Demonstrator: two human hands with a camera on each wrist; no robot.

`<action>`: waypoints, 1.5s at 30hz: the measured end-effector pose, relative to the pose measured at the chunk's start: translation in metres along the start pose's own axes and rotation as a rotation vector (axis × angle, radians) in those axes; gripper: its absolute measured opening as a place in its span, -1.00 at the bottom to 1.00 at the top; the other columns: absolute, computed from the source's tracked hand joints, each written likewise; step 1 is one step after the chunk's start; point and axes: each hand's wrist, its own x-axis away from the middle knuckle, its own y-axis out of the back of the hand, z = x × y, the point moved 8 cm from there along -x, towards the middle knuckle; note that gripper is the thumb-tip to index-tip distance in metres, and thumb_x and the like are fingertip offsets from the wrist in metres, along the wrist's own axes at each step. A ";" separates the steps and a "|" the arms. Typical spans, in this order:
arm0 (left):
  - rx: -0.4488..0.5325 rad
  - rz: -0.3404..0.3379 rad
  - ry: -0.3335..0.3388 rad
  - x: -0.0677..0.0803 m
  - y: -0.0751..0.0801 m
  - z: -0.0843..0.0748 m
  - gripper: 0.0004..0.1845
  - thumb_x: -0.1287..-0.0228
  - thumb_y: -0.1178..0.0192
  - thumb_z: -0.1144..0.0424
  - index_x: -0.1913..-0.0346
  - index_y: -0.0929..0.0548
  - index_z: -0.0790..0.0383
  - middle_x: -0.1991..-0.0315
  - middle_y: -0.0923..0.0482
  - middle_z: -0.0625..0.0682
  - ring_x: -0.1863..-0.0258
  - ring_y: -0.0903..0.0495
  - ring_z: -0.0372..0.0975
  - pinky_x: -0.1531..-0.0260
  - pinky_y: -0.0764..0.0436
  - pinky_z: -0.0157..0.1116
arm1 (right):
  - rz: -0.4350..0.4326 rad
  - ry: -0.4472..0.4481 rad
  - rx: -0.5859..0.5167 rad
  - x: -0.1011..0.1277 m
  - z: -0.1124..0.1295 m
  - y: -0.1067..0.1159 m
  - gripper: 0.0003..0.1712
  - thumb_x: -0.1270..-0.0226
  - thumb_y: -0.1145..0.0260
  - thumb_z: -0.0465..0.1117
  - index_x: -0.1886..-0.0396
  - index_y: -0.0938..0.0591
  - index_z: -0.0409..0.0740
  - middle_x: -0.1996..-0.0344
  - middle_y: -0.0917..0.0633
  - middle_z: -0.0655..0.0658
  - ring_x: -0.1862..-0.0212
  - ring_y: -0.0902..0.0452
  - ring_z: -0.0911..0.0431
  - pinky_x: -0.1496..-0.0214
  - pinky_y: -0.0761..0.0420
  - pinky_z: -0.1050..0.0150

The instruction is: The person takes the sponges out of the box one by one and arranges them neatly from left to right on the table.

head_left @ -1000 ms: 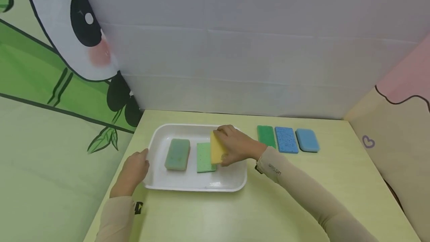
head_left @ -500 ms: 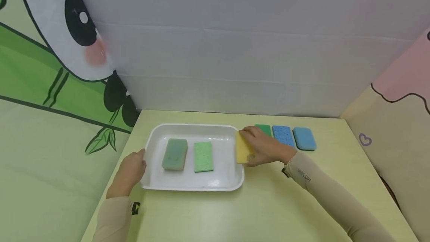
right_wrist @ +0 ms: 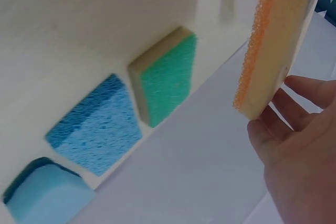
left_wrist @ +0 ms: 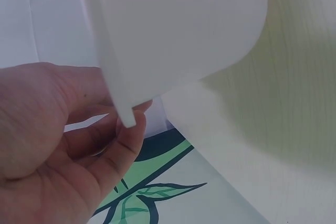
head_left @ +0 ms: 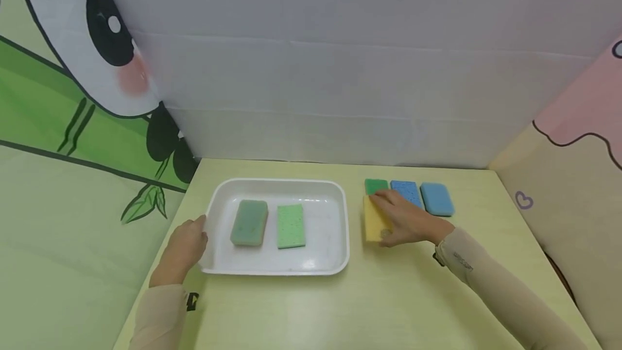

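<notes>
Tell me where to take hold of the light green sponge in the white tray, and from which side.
Probably best from above: pinch the light green sponge across its two long edges. It lies flat in the tray, its long sides running away from the person, with a bare gap to the grey-green sponge on its left and open tray floor on its right. The right hand holds the yellow sponge; the left hand grips the tray's rim.

The yellow sponge is a rectangular block with a rough orange scouring face along one side, seen in the right wrist view. The right hand grips it by its edges, just right of the white tray on the table, close in front of the dark green sponge.
</notes>
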 end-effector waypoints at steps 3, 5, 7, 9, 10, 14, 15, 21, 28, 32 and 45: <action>-0.001 -0.001 -0.003 0.001 0.002 -0.001 -0.52 -0.31 -0.09 0.54 -0.25 -0.35 0.71 0.20 -0.51 0.53 0.19 -0.58 0.32 0.16 -0.63 0.18 | -0.007 -0.003 -0.010 0.007 -0.006 -0.004 0.30 0.11 -0.64 0.12 -0.52 -0.18 -0.32 -0.39 -0.26 -0.32 -0.37 -0.20 -0.15 -0.32 -0.41 -0.09; -0.001 0.005 0.003 0.001 0.003 -0.002 -0.52 -0.32 -0.09 0.54 -0.25 -0.34 0.72 0.18 -0.50 0.54 0.16 -0.57 0.33 0.14 -0.62 0.19 | -0.003 -0.009 -0.025 0.012 -0.008 -0.005 0.30 0.11 -0.64 0.11 -0.53 -0.17 -0.32 -0.39 -0.26 -0.32 -0.36 -0.21 -0.15 -0.32 -0.41 -0.11; 0.001 0.011 0.008 0.002 0.004 -0.002 -0.52 -0.32 -0.09 0.53 -0.25 -0.34 0.72 0.17 -0.50 0.55 0.15 -0.56 0.34 0.12 -0.61 0.19 | 0.005 -0.018 -0.033 0.016 -0.012 -0.008 0.31 0.10 -0.64 0.13 -0.53 -0.16 -0.32 -0.39 -0.26 -0.31 -0.36 -0.21 -0.15 -0.32 -0.40 -0.11; 0.002 0.018 0.014 0.002 0.004 -0.003 -0.52 -0.33 -0.08 0.53 -0.26 -0.33 0.72 0.17 -0.50 0.54 0.14 -0.56 0.34 0.11 -0.61 0.19 | 0.011 -0.028 -0.044 0.019 -0.016 -0.013 0.31 0.08 -0.63 0.14 -0.54 -0.15 -0.32 -0.40 -0.24 -0.31 -0.37 -0.20 -0.15 -0.33 -0.39 -0.12; 0.001 0.020 0.017 0.002 0.004 -0.003 -0.52 -0.33 -0.08 0.53 -0.26 -0.33 0.72 0.16 -0.50 0.54 0.13 -0.56 0.34 0.11 -0.61 0.19 | 0.013 -0.033 -0.046 0.021 -0.019 -0.016 0.31 0.08 -0.63 0.15 -0.54 -0.15 -0.32 -0.40 -0.24 -0.31 -0.37 -0.20 -0.15 -0.32 -0.40 -0.11; -0.008 0.021 0.013 0.002 0.003 -0.004 -0.52 -0.33 -0.07 0.53 -0.25 -0.34 0.73 0.16 -0.50 0.55 0.13 -0.56 0.35 0.10 -0.60 0.19 | 0.005 -0.031 -0.042 0.026 -0.027 -0.028 0.33 0.10 -0.63 0.19 -0.52 -0.18 -0.34 -0.40 -0.26 -0.32 -0.36 -0.20 -0.17 -0.31 -0.40 -0.14; -0.009 0.020 0.010 0.002 0.003 -0.004 -0.53 -0.33 -0.07 0.53 -0.25 -0.34 0.73 0.16 -0.50 0.55 0.13 -0.56 0.35 0.10 -0.60 0.19 | 0.003 -0.027 -0.042 0.026 -0.028 -0.031 0.33 0.11 -0.64 0.19 -0.52 -0.19 -0.35 -0.39 -0.26 -0.32 -0.36 -0.21 -0.17 -0.31 -0.40 -0.15; -0.008 0.018 0.007 0.001 0.005 -0.005 -0.53 -0.32 -0.08 0.53 -0.24 -0.34 0.73 0.17 -0.50 0.54 0.14 -0.55 0.35 0.11 -0.60 0.20 | 0.020 -0.020 -0.056 0.027 -0.033 -0.048 0.32 0.11 -0.64 0.19 -0.52 -0.19 -0.34 -0.40 -0.26 -0.31 -0.37 -0.21 -0.19 -0.33 -0.39 -0.18; 0.000 0.027 0.015 0.001 0.005 -0.005 -0.52 -0.33 -0.07 0.52 -0.25 -0.33 0.74 0.16 -0.50 0.55 0.12 -0.55 0.34 0.08 -0.59 0.20 | 0.049 -0.041 -0.064 0.026 -0.034 -0.057 0.33 0.10 -0.64 0.18 -0.53 -0.16 -0.33 -0.41 -0.25 -0.28 -0.38 -0.21 -0.17 -0.36 -0.37 -0.15; -0.002 0.013 0.008 0.002 0.005 -0.006 -0.53 -0.33 -0.07 0.53 -0.24 -0.34 0.74 0.16 -0.50 0.55 0.13 -0.55 0.34 0.08 -0.58 0.20 | 0.061 -0.041 -0.046 0.025 -0.035 -0.061 0.33 0.08 -0.62 0.20 -0.54 -0.15 -0.33 -0.42 -0.25 -0.30 -0.40 -0.19 -0.19 -0.38 -0.34 -0.15; 0.000 0.011 0.012 0.003 0.007 -0.007 -0.52 -0.32 -0.08 0.53 -0.24 -0.34 0.74 0.15 -0.50 0.56 0.12 -0.55 0.36 0.08 -0.59 0.20 | 0.063 -0.036 -0.033 0.026 -0.037 -0.064 0.32 0.06 -0.61 0.20 -0.54 -0.15 -0.32 -0.44 -0.23 -0.28 -0.41 -0.18 -0.18 -0.38 -0.33 -0.17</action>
